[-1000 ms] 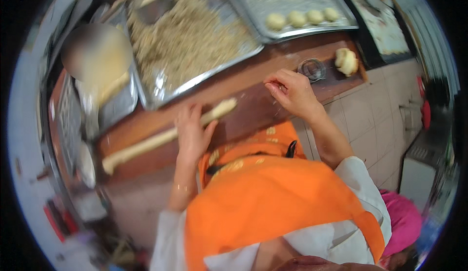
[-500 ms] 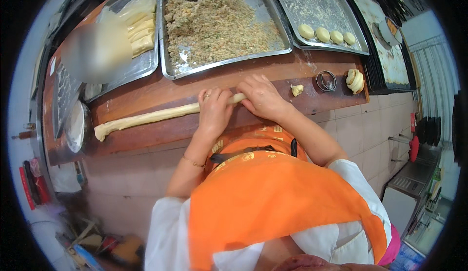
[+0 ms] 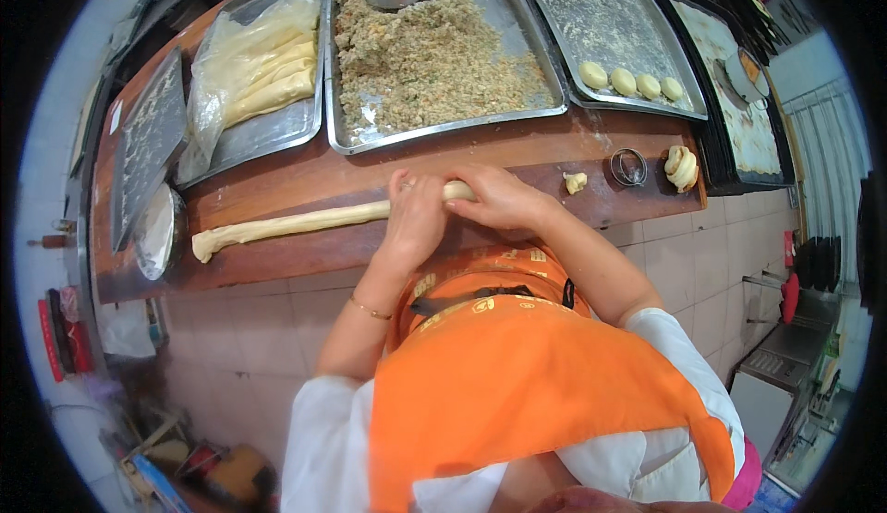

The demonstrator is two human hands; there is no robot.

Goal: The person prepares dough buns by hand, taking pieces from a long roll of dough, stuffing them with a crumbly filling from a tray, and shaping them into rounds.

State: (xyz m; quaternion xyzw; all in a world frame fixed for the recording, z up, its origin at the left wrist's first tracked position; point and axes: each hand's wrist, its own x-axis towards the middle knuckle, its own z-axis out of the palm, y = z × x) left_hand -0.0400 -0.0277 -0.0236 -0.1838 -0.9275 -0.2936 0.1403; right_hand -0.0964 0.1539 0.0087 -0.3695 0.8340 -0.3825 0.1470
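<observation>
There's the dough (image 3: 296, 220), stretched leftward along the near side of the table (image 3: 314, 173). The left hand (image 3: 418, 210) curls around it near its right end, which the right hand (image 3: 497, 199) grips, just left of a scrap (image 3: 575, 182).

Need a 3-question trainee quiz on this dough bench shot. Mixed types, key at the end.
1. True or false: only the left hand touches the dough rope.

2. Fill in: between the right hand and the metal rings lies a small ____.

3. How many dough balls line the near edge of the floured tray?
A) two
B) four
C) seven

Key:
1. False; the right hand holds its right end.
2. lump of dough
3. B
</observation>
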